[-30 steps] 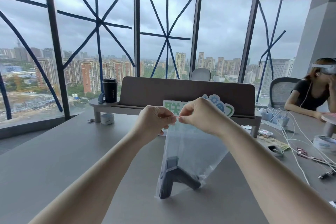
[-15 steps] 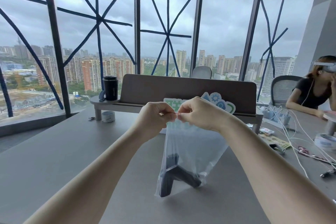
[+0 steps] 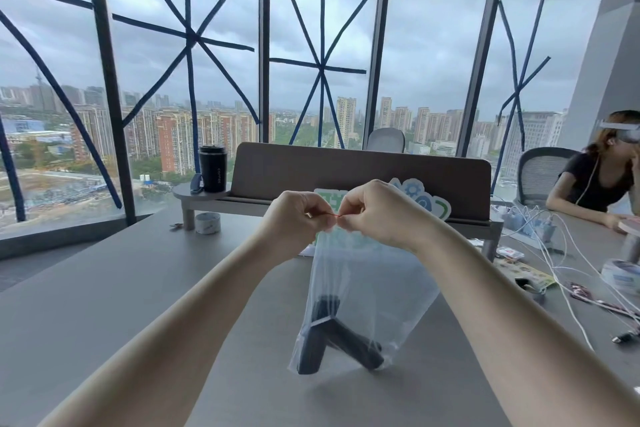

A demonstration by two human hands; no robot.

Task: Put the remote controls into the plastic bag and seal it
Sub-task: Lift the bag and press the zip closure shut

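Observation:
A clear plastic bag (image 3: 374, 284) hangs upright with its bottom resting on the grey table (image 3: 121, 288). Inside it, two dark remote controls (image 3: 334, 336) lean against each other in an upside-down V. My left hand (image 3: 294, 218) and my right hand (image 3: 375, 213) pinch the bag's top edge side by side, fingertips nearly touching at the thin red seal strip. Both hands are held above the table, in front of the desk shelf.
A brown desk shelf (image 3: 360, 170) stands behind the bag, with a black cup (image 3: 212, 168) on its left end and a tape roll (image 3: 207, 222) below. Cables (image 3: 561, 253), another tape roll (image 3: 620, 272) and small items lie at right. A person (image 3: 602, 180) sits at far right.
Both hands have stayed pinched on the bag's top edge, shifting only slightly. The bag and the remote controls inside it hold the same pose.

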